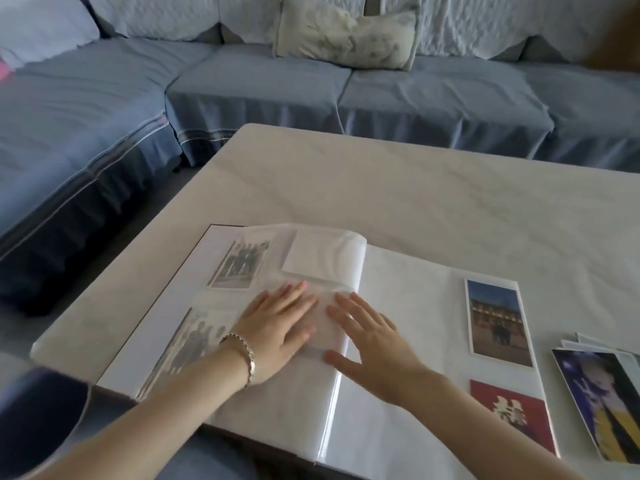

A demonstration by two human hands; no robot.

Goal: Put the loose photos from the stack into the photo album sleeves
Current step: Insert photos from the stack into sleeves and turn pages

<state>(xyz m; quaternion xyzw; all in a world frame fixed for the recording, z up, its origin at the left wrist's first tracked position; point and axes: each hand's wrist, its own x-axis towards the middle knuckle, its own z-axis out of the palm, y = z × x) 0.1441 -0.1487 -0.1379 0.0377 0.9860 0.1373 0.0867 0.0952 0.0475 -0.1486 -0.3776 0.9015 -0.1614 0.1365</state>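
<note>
Head view: album [398, 278] lies open flat on the pale marble-look table [381, 181], at the near edge.

Left hand [277, 327] is palm down on the left page, close to the centre fold. Fingers are straight and together, gripping nothing, just pressing the clear sleeve. There's a silver bracelet [242, 351] on that wrist.

Right hand [374, 348] is palm down too, fingers spread and straight. It rests across the fold and onto the right page, holding nothing. The hands sit just beside each other, not touching.

Left page has a group photo [240, 263] in the upper sleeve and a second group photo [194, 344] in the lower one, partly under the left forearm. A blank white card [318, 258] sits in the sleeve next to the upper photo.

Right page has a building photo [495, 320] along the outer edge, with a red card [512, 414] below it. Can't tell if those two are inside sleeves or lying on top.

The stack of loose photos [602, 393] is on the table just right of the album, slightly fanned. Its top print is blurred, dark blue and yellow.

Beyond the table is a sofa [415, 95] with a blue cover, and a pale cushion [346, 32] leans on its back.
</note>
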